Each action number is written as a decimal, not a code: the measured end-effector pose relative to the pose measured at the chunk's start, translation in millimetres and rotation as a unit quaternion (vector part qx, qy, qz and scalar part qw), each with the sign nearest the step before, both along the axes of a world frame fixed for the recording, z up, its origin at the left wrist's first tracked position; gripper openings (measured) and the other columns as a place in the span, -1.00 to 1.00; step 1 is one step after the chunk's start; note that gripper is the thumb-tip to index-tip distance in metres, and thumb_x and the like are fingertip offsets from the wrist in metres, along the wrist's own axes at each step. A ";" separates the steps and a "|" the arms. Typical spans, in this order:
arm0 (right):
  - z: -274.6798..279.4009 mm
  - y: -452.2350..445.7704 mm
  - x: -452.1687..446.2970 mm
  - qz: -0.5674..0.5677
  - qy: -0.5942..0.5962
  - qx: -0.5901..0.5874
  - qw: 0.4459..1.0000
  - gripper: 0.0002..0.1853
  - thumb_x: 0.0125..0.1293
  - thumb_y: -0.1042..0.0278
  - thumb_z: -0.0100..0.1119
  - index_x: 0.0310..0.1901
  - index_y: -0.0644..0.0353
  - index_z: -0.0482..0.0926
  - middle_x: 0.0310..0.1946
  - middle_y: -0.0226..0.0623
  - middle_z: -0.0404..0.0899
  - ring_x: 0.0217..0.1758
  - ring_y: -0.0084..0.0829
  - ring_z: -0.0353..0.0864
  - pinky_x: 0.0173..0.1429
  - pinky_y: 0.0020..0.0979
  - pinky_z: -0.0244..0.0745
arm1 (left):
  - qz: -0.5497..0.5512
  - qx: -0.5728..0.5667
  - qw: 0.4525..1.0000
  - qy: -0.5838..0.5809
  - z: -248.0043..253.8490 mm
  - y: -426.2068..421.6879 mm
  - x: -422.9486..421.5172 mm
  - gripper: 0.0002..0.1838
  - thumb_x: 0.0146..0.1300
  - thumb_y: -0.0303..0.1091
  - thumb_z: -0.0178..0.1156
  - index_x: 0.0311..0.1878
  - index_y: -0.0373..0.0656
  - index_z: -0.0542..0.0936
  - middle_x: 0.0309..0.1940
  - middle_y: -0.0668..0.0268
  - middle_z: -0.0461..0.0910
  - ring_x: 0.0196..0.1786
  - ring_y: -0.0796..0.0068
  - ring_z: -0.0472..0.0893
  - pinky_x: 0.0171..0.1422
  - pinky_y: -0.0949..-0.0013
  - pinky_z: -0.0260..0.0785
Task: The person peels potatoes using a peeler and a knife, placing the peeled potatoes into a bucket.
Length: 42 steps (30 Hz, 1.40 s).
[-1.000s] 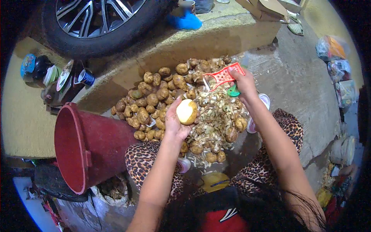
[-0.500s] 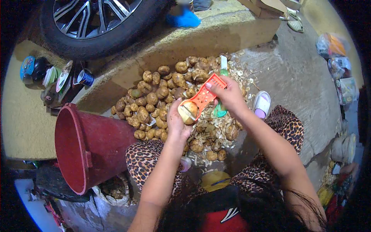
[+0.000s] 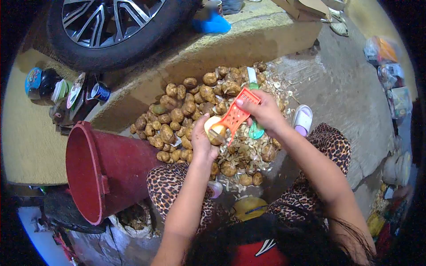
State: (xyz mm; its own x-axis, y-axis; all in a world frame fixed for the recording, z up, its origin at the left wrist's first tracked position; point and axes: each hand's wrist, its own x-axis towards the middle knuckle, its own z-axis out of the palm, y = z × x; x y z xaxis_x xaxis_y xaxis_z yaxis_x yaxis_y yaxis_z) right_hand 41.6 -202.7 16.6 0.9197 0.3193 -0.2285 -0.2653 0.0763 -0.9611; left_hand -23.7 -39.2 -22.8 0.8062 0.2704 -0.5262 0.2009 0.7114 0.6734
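Observation:
My left hand (image 3: 201, 141) cups a partly peeled potato (image 3: 214, 122), pale flesh showing at its upper left and brown skin below. In my right hand (image 3: 265, 111) is an orange peeler (image 3: 238, 109) with a slotted, perforated body, its blade end against the potato's lower right side. A green-handled tool (image 3: 256, 131) with a flat pale blade, seemingly a knife, passes under the same hand; my palm hides its middle, and it looks tucked in the fingers. Under both hands lies a heap of unpeeled potatoes (image 3: 176, 115), with peelings (image 3: 248, 153) scattered at its right.
A dark red bucket (image 3: 126, 166) lies tilted at the left, its mouth facing left. Behind the heap runs a concrete ledge (image 3: 186, 66) with a car wheel (image 3: 164, 31) above it. A white slipper (image 3: 302, 116) is on my right foot. Bagged goods (image 3: 380, 49) line the right wall.
The peeler's blade end has shifted down across the potato, and more pale flesh shows at the upper left. The green-handled tool has tilted slightly along with my right hand.

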 end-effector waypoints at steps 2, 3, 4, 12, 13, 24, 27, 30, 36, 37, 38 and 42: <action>-5.6 -5.7 7.3 -0.034 -0.029 -0.014 0.999 -0.84 0.17 0.30 0.19 -0.33 0.20 0.50 -0.57 -0.46 0.52 -0.68 -0.68 0.41 -0.62 -0.63 0.30 | -0.032 -0.041 0.999 -0.012 8.3 -3.7 -2.5 -0.78 0.15 -0.15 0.04 -0.34 -0.11 0.48 -0.55 0.26 0.53 -0.59 0.39 0.54 -0.67 0.38 0.33; -14.1 -14.9 23.0 -0.076 -0.055 -0.014 0.995 -0.84 0.17 0.30 0.19 -0.33 0.19 0.50 -0.57 -0.46 0.52 -0.67 -0.68 0.41 -0.62 -0.63 0.30 | -0.065 -0.067 0.996 -0.013 10.2 0.2 -5.1 -0.78 0.14 -0.15 0.04 -0.35 -0.11 0.49 -0.58 0.25 0.53 -0.60 0.38 0.53 -0.69 0.38 0.32; -12.7 -18.3 32.4 -0.117 -0.080 -0.013 0.990 -0.85 0.17 0.30 0.19 -0.33 0.19 0.50 -0.56 -0.46 0.52 -0.67 -0.68 0.41 -0.62 -0.64 0.30 | -0.096 -0.093 0.991 -0.012 11.7 3.7 -6.3 -0.78 0.14 -0.15 0.05 -0.36 -0.10 0.49 -0.60 0.25 0.52 -0.61 0.37 0.52 -0.71 0.39 0.32; -16.9 -7.6 18.6 -0.039 -0.032 -0.006 0.999 -0.82 0.16 0.28 0.20 -0.31 0.21 0.52 -0.60 -0.45 0.51 -0.68 -0.69 0.40 -0.63 -0.63 0.31 | -0.107 -0.152 0.983 -0.007 20.4 -3.8 -4.8 -0.71 0.16 -0.09 0.02 -0.39 -0.14 0.49 -0.63 0.21 0.51 -0.63 0.37 0.51 -0.68 0.42 0.34; -21.2 -15.2 30.4 -0.067 -0.037 0.009 0.997 -0.81 0.16 0.28 0.20 -0.31 0.22 0.52 -0.60 -0.45 0.51 -0.68 -0.69 0.39 -0.63 -0.63 0.31 | -0.153 -0.161 0.975 -0.032 12.6 5.9 -7.0 -0.70 0.16 -0.07 0.02 -0.38 -0.13 0.49 -0.61 0.22 0.51 -0.62 0.37 0.51 -0.66 0.41 0.37; -10.0 -16.6 21.5 -0.035 -0.053 -0.067 0.996 -0.83 0.15 0.30 0.20 -0.36 0.23 0.51 -0.60 -0.42 0.53 -0.71 -0.66 0.39 -0.65 -0.60 0.29 | -0.019 -0.113 0.992 -0.056 9.2 13.3 -2.2 -0.72 0.17 -0.28 0.14 -0.09 -0.16 0.43 -0.26 0.29 0.55 -0.20 0.40 0.56 -0.05 0.37 0.41; -2.7 -17.9 16.7 0.008 -0.026 -0.133 0.991 -0.81 0.11 0.28 0.23 -0.39 0.23 0.52 -0.61 -0.39 0.54 -0.66 -0.62 0.43 -0.56 -0.55 0.32 | -0.014 -0.025 0.995 -0.095 2.4 14.3 0.6 -0.64 0.11 -0.43 0.19 -0.02 -0.17 0.38 -0.17 0.29 0.50 -0.13 0.45 0.52 -0.04 0.41 0.40; -27.3 -10.2 11.6 -0.004 -0.111 -0.205 0.972 -0.77 0.07 0.23 0.26 -0.42 0.22 0.51 -0.63 -0.36 0.53 -0.62 -0.57 0.47 -0.49 -0.46 0.36 | -0.039 0.038 0.988 -0.146 1.6 10.3 2.5 -0.54 0.03 -0.53 0.24 0.01 -0.17 0.32 -0.13 0.30 0.46 -0.09 0.48 0.50 -0.04 0.43 0.40; -21.7 -14.8 15.8 -0.067 -0.152 -0.110 0.980 -0.79 0.10 0.28 0.23 -0.47 0.23 0.47 -0.67 -0.38 0.50 -0.67 -0.59 0.45 -0.56 -0.48 0.33 | -0.075 0.136 0.971 -0.180 3.4 5.4 0.7 -0.42 -0.08 -0.68 0.25 0.03 -0.11 0.27 -0.10 0.27 0.44 -0.03 0.38 0.48 0.10 0.34 0.36; -15.1 -15.7 13.9 -0.073 -0.135 -0.090 0.984 -0.80 0.11 0.30 0.22 -0.47 0.23 0.47 -0.67 -0.39 0.50 -0.69 -0.60 0.44 -0.58 -0.50 0.32 | -0.074 0.156 0.969 -0.177 4.3 4.6 0.7 -0.40 -0.09 -0.69 0.26 0.03 -0.11 0.26 -0.10 0.26 0.44 -0.03 0.38 0.48 0.09 0.33 0.37; -13.3 -15.7 13.8 -0.076 -0.134 -0.072 0.985 -0.82 0.12 0.32 0.21 -0.47 0.23 0.47 -0.68 -0.39 0.49 -0.70 -0.61 0.43 -0.60 -0.52 0.31 | -0.073 0.156 0.971 -0.168 4.9 3.9 0.2 -0.40 -0.09 -0.69 0.25 0.03 -0.10 0.25 -0.10 0.25 0.44 -0.03 0.38 0.48 0.09 0.32 0.37; -13.8 -15.3 15.3 -0.086 -0.166 -0.066 0.980 -0.84 0.13 0.36 0.20 -0.45 0.24 0.47 -0.68 -0.41 0.48 -0.71 -0.63 0.41 -0.63 -0.55 0.29 | -0.088 0.105 0.979 -0.152 13.1 3.7 -6.9 -0.41 -0.10 -0.68 0.23 0.01 -0.11 0.23 -0.10 0.22 0.44 -0.02 0.37 0.49 0.06 0.31 0.39</action>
